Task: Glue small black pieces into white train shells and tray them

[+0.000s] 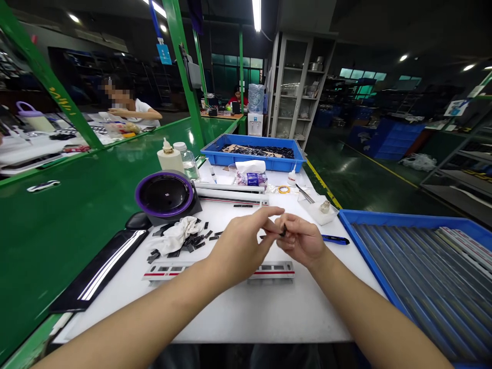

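Note:
My left hand and my right hand meet above the white table. Both pinch a small black piece between their fingertips. Under the hands lies a long white model train side panel with a red stripe and window openings. To the left of the hands, a crumpled white cloth rests among several small black pieces.
A purple-rimmed black dish and bottles stand at the back left. A blue tray of black parts sits behind; another blue tray of long strips lies at right. A blue pen, tissue pack, green conveyor; a seated person beyond.

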Action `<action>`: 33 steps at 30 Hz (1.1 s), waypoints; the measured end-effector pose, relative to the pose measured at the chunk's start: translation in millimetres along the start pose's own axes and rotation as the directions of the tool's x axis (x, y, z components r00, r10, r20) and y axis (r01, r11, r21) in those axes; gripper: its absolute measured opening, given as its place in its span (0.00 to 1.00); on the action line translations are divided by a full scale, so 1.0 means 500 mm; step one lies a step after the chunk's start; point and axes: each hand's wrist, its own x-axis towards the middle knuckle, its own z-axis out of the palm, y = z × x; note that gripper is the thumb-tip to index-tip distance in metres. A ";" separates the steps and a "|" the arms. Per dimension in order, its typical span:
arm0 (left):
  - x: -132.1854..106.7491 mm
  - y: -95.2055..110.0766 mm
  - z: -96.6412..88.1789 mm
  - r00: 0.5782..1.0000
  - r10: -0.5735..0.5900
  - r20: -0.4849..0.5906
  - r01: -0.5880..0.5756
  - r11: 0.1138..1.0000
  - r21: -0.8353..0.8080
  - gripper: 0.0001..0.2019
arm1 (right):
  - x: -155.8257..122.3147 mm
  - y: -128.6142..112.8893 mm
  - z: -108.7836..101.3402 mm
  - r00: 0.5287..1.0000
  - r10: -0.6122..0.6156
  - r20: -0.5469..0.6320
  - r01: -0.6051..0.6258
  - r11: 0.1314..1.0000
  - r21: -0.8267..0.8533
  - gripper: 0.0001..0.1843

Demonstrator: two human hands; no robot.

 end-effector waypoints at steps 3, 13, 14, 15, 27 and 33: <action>0.014 -0.026 -0.002 0.988 -0.150 -0.023 0.152 0.976 0.156 0.20 | -0.003 0.007 0.005 0.941 -0.305 -0.145 0.244 0.911 -0.332 0.10; 0.041 -0.116 -0.037 0.881 -0.466 0.081 0.440 0.744 -0.503 0.20 | 0.024 0.025 -0.016 0.953 -0.139 -0.269 -0.218 0.303 -0.928 0.05; 0.041 -0.111 -0.034 0.881 -0.461 0.108 0.425 0.671 -0.608 0.20 | 0.022 0.026 -0.013 0.947 -0.186 -0.262 -0.195 0.316 -0.929 0.07; 0.040 -0.104 -0.030 0.884 -0.452 0.120 0.405 0.609 -0.683 0.20 | 0.019 0.027 -0.008 0.943 -0.218 -0.250 -0.156 0.374 -0.914 0.09; 0.025 -0.086 -0.006 0.914 -0.364 0.179 0.403 0.868 -0.290 0.09 | 0.007 0.019 0.011 0.952 -0.233 -0.197 0.164 0.936 -0.312 0.13; 0.013 -0.053 -0.013 0.952 -0.208 0.224 0.236 0.966 -0.105 0.09 | -0.001 -0.004 0.012 0.990 -0.042 -0.135 0.034 0.997 -0.062 0.10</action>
